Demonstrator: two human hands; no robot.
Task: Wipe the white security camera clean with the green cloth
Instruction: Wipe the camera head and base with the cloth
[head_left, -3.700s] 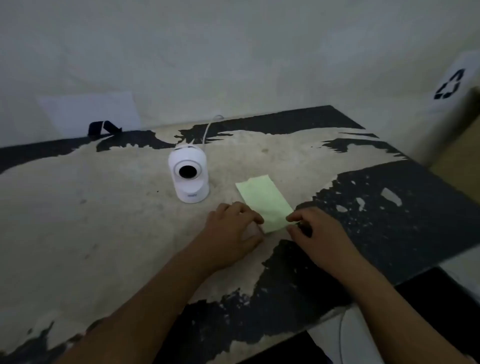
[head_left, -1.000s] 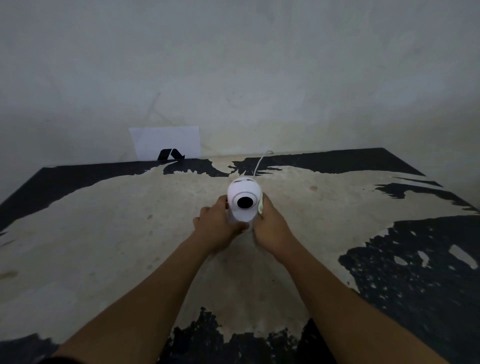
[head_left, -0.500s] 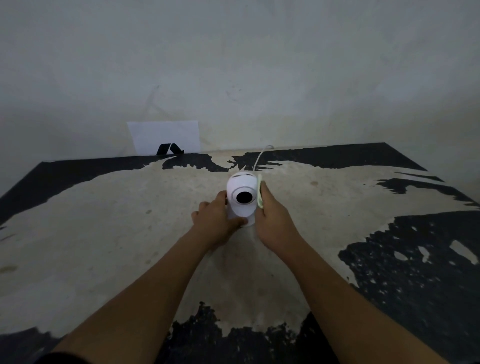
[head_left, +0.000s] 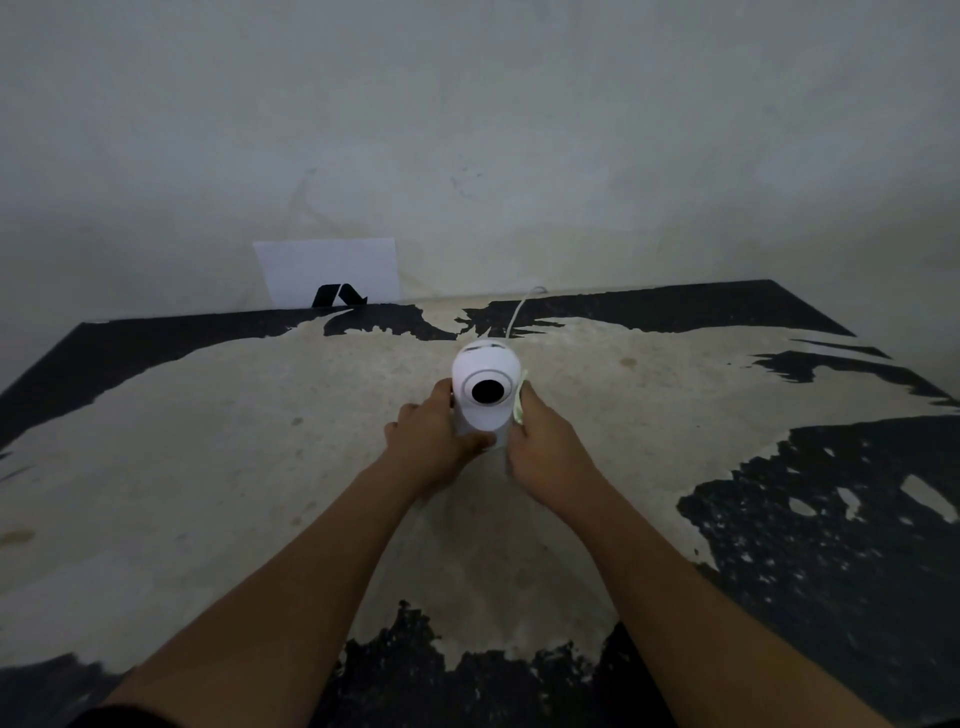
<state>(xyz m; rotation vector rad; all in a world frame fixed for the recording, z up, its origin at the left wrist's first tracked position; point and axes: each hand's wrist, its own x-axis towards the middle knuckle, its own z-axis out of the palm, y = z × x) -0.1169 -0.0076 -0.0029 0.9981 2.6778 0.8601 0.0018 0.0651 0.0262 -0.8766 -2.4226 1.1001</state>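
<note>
The white security camera (head_left: 484, 389) stands upright in the middle of the table, its round dark lens facing me. My left hand (head_left: 434, 441) grips its base and left side. My right hand (head_left: 543, 447) presses the green cloth (head_left: 519, 399) against the camera's right side; only a thin pale-green edge of the cloth shows between my fingers and the housing. A white cable (head_left: 519, 312) runs from the camera's back to the wall.
The table (head_left: 208, 467) has a worn beige top with black patches and meets a grey wall at its far edge. A white paper sheet (head_left: 330, 270) with a black mark leans on the wall at the back left.
Since 3.7 s ago both hands left the flat cloth and closed around the camera. Over the last second the cloth in my right hand has slid slightly along the camera's right side.
</note>
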